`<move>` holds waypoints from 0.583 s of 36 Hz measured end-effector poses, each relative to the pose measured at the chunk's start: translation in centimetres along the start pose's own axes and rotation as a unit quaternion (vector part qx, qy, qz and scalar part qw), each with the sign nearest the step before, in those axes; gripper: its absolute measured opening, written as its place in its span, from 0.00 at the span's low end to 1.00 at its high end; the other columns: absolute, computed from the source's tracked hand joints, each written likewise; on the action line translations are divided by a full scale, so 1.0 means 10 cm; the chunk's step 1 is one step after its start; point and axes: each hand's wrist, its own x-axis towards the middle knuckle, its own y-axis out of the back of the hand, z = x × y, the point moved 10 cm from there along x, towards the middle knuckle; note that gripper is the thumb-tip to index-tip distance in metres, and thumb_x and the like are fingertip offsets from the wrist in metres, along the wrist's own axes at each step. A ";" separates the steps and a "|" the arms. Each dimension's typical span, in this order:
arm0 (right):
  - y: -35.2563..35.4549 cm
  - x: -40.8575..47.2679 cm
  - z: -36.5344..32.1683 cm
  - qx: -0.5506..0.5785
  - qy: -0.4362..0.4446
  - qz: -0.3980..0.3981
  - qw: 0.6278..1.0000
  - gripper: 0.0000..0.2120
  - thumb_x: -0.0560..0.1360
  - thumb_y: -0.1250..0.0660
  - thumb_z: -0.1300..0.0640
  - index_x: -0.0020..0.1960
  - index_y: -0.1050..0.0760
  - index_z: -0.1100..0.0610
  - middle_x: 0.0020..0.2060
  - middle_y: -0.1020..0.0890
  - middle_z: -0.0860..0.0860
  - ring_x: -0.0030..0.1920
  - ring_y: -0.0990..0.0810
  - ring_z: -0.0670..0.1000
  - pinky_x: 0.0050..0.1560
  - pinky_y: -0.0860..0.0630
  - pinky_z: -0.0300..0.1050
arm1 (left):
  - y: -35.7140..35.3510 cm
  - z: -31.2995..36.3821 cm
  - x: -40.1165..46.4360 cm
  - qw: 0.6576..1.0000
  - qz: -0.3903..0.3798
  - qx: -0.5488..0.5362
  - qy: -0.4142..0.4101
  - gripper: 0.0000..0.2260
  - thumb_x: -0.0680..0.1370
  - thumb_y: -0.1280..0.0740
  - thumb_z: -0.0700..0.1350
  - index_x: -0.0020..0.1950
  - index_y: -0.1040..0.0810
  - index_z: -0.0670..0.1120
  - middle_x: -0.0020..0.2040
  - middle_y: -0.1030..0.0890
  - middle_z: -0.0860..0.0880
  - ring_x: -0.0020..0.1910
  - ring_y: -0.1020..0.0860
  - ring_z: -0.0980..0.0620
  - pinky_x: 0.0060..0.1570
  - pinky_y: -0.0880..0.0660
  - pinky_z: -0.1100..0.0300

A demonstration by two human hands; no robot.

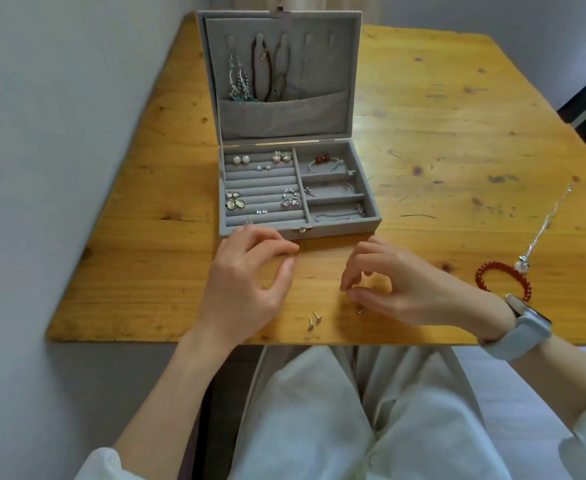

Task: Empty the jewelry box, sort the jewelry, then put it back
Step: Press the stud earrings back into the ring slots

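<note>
The grey jewelry box [340, 230] stands open on the wooden table [440, 133], lid upright with several necklaces [260, 71] hanging inside. Its ring rolls hold several earrings [236, 200], and its three right compartments hold thin bracelets [333, 190]. My left hand [250, 282] rests in front of the box, fingers loosely curled and holding nothing. My right hand [395, 285] hovers beside it with thumb and fingertips drawn together above a tiny stud [361, 310]; a pinched item cannot be made out. Two small studs [314, 319] lie near the table's front edge.
A red bead bracelet [502, 282] and a silver chain with a pearl pendant [544, 230] lie on the table at the right. A wall runs along the table's left side. A watch [523, 327] is on my right wrist.
</note>
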 end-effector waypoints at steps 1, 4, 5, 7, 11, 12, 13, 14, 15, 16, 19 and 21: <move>-0.03 -0.04 0.00 -0.005 0.005 0.005 1.000 0.04 0.73 0.34 0.51 0.46 0.23 0.50 0.41 0.25 0.44 0.46 0.30 0.46 0.48 0.31 0.41 | -0.06 0.01 -0.06 1.000 -0.018 -0.010 0.007 0.10 0.74 0.36 0.46 0.47 0.19 0.43 0.45 0.23 0.49 0.46 0.25 0.52 0.46 0.25 0.51; -0.11 -0.11 -0.07 -0.033 0.028 0.023 0.999 0.10 0.71 0.36 0.46 0.47 0.23 0.50 0.40 0.27 0.44 0.45 0.33 0.45 0.48 0.33 0.40 | -0.17 -0.03 -0.24 0.997 -0.056 -0.036 0.046 0.10 0.73 0.37 0.49 0.46 0.20 0.45 0.44 0.23 0.52 0.44 0.27 0.56 0.44 0.25 0.52; -0.14 -0.10 -0.10 -0.043 0.037 0.030 0.998 0.12 0.71 0.37 0.44 0.47 0.23 0.50 0.41 0.27 0.44 0.45 0.33 0.45 0.48 0.33 0.41 | -0.18 -0.04 -0.28 0.996 -0.062 -0.039 0.057 0.10 0.73 0.37 0.49 0.45 0.20 0.45 0.43 0.23 0.53 0.43 0.27 0.57 0.43 0.25 0.53; -0.19 -0.07 -0.17 -0.055 0.049 0.045 0.996 0.13 0.70 0.39 0.43 0.47 0.23 0.50 0.41 0.26 0.45 0.45 0.33 0.46 0.46 0.32 0.45 | -0.19 -0.05 -0.34 0.995 -0.071 -0.037 0.067 0.09 0.73 0.37 0.49 0.43 0.20 0.46 0.42 0.23 0.53 0.42 0.27 0.57 0.42 0.26 0.53; -0.31 0.00 -0.27 -0.087 0.069 0.062 0.992 0.12 0.69 0.40 0.44 0.43 0.23 0.50 0.40 0.24 0.47 0.43 0.29 0.50 0.43 0.30 0.50 | -0.19 -0.02 -0.38 0.992 -0.098 -0.041 0.068 0.07 0.72 0.36 0.49 0.41 0.21 0.48 0.41 0.23 0.55 0.43 0.27 0.58 0.44 0.27 0.52; -0.33 0.01 -0.28 -0.092 0.070 0.064 0.991 0.12 0.69 0.41 0.45 0.42 0.23 0.51 0.40 0.23 0.47 0.43 0.29 0.50 0.43 0.30 0.49 | -0.20 -0.01 -0.39 0.992 -0.107 -0.038 0.062 0.07 0.72 0.36 0.50 0.41 0.21 0.48 0.41 0.23 0.56 0.43 0.27 0.58 0.44 0.27 0.51; -0.34 0.02 -0.28 -0.093 0.070 0.065 0.991 0.11 0.69 0.41 0.46 0.41 0.24 0.51 0.39 0.23 0.47 0.43 0.29 0.49 0.43 0.30 0.48 | -0.21 0.01 -0.40 0.991 -0.115 -0.034 0.056 0.07 0.72 0.36 0.50 0.41 0.21 0.48 0.41 0.23 0.57 0.44 0.28 0.58 0.44 0.28 0.52; -0.34 0.03 -0.28 -0.093 0.069 0.066 0.991 0.11 0.70 0.41 0.46 0.41 0.24 0.51 0.39 0.23 0.46 0.43 0.30 0.49 0.43 0.30 0.48 | -0.23 0.03 -0.41 0.991 -0.121 -0.027 0.048 0.07 0.71 0.35 0.51 0.41 0.21 0.49 0.41 0.24 0.58 0.44 0.28 0.59 0.44 0.29 0.52; -0.33 0.03 -0.27 -0.092 0.068 0.067 0.991 0.11 0.70 0.42 0.47 0.41 0.24 0.51 0.39 0.23 0.47 0.43 0.29 0.49 0.43 0.31 0.48 | -0.24 0.05 -0.42 0.991 -0.127 -0.019 0.039 0.08 0.71 0.35 0.52 0.41 0.20 0.49 0.41 0.24 0.58 0.44 0.28 0.59 0.45 0.31 0.53; -0.32 0.04 -0.26 -0.090 0.063 0.067 0.992 0.11 0.70 0.42 0.47 0.41 0.24 0.52 0.39 0.23 0.47 0.43 0.29 0.49 0.44 0.30 0.48 | -0.26 0.06 -0.43 0.990 -0.134 -0.012 0.031 0.08 0.71 0.34 0.53 0.41 0.20 0.50 0.41 0.24 0.59 0.45 0.29 0.59 0.45 0.32 0.55; -0.22 0.04 -0.19 -0.051 0.048 0.080 0.994 0.09 0.72 0.40 0.50 0.42 0.24 0.53 0.40 0.23 0.47 0.44 0.30 0.49 0.45 0.30 0.46 | -0.34 0.07 -0.46 0.988 -0.156 0.007 0.017 0.09 0.70 0.34 0.55 0.43 0.19 0.52 0.42 0.24 0.59 0.46 0.29 0.59 0.48 0.36 0.60; -0.13 0.04 -0.14 -0.004 0.033 0.090 0.995 0.02 0.73 0.35 0.57 0.42 0.25 0.54 0.38 0.24 0.46 0.42 0.31 0.47 0.44 0.31 0.39 | -0.36 0.07 -0.45 0.987 -0.158 0.017 0.013 0.08 0.71 0.34 0.55 0.43 0.19 0.53 0.42 0.25 0.59 0.46 0.29 0.58 0.47 0.36 0.60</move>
